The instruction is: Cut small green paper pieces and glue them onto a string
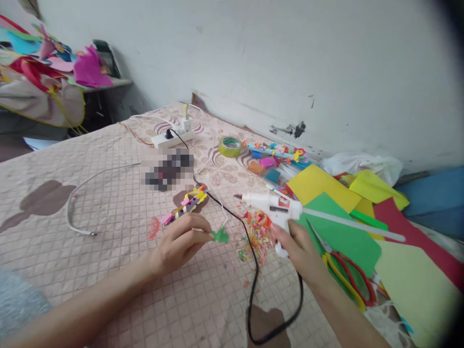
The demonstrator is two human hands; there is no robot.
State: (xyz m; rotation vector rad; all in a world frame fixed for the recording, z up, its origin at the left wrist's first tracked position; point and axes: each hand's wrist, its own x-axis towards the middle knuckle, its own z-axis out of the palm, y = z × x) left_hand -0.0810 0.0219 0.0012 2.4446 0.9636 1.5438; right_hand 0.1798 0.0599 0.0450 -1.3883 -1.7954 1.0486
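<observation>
My left hand (pixel 179 241) pinches a small green paper cutout (pixel 220 236) between its fingertips, just above the quilted pink cloth (pixel 108 193). My right hand (pixel 300 251) grips the handle of a white hot glue gun (pixel 275 207). Its nozzle points left, toward the cutout, and a clear glue stick (pixel 355 224) juts out of its back. The gun's black cord (pixel 253 280) loops down to the front edge. A strip decorated with small coloured shapes (pixel 186 203) lies just beyond my left hand.
Sheets of yellow, green and red paper (pixel 337 227) cover the right side, with red-and-yellow scissors (pixel 348 278) on them. Paper scraps (pixel 257 232) lie between my hands. A white power strip (pixel 172 138), a tape roll (pixel 230 146) and a blurred object sit farther back.
</observation>
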